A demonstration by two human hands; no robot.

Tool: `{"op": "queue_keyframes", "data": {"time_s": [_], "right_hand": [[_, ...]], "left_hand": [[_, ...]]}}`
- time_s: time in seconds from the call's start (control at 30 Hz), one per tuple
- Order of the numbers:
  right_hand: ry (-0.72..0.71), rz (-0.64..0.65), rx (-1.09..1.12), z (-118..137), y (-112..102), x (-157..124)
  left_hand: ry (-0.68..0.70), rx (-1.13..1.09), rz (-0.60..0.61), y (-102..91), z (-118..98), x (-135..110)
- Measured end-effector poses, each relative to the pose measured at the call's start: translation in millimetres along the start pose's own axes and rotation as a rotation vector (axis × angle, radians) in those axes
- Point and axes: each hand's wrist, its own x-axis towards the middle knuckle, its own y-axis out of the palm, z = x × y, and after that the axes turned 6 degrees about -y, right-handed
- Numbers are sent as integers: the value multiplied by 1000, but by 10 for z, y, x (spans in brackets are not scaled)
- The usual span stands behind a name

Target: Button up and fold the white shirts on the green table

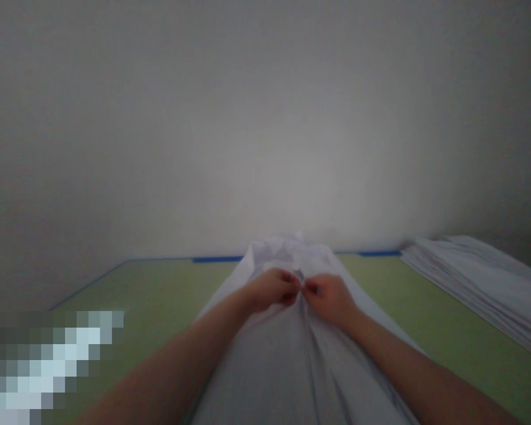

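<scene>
pinching cloth [265, 366] at centre line with left hand [275, 290] and right hand [331, 296], both narrow, tips nearly meeting. too blurred to tell exact grip. lying lengthwise on green table [159, 295], bunched at far end near wall [265, 118].
risks: losing edge if pinching too little. skewing centre line if pulling unevenly. creasing near end if pressing forearms down on slack. less likely: knocking pile [478, 265] at right by swinging right elbow wide.
</scene>
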Motion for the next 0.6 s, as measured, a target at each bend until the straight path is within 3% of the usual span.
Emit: {"op": "queue_keyframes", "data": {"time_s": [0.37, 0.6], "right_hand": [[-62, -59, -36, -11, -4, -24], [-148, -19, -43, -2, -32, -46]], "left_hand": [[76, 80, -15, -28, 33, 35], [69, 111, -45, -33, 49, 39]]}}
